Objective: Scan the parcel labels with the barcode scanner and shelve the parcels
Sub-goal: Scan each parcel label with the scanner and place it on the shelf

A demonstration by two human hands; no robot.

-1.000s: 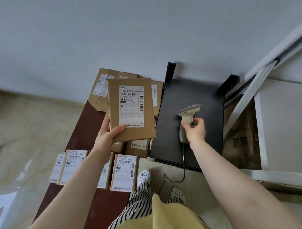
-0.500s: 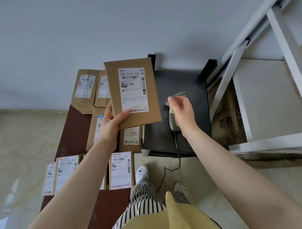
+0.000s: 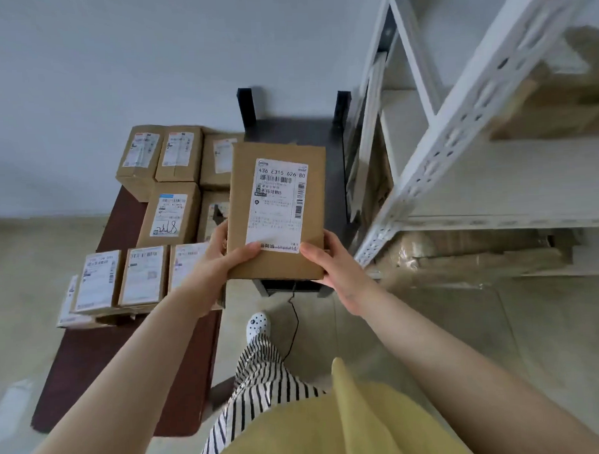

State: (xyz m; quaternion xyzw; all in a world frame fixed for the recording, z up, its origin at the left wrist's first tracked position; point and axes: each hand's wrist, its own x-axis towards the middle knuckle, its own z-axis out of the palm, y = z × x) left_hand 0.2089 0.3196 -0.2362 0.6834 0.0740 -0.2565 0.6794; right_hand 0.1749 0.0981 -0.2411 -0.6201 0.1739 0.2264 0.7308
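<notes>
My left hand (image 3: pixel 221 255) and right hand (image 3: pixel 330 259) grip the labelled cardboard parcel's (image 3: pixel 277 210) near corners above the black counter (image 3: pixel 325 137).

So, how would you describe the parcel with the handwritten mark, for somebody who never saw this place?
Look at the dark brown bench left of the white shelving rack. In the middle row of cardboard boxes, take the left one. Only its label has a blue strip on top and a black scribble at the bottom.

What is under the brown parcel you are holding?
Under the held parcel, gripped by the left hand and right hand, is a black stand with a black cable hanging from it. The parcel covers most of the stand's top.
</notes>
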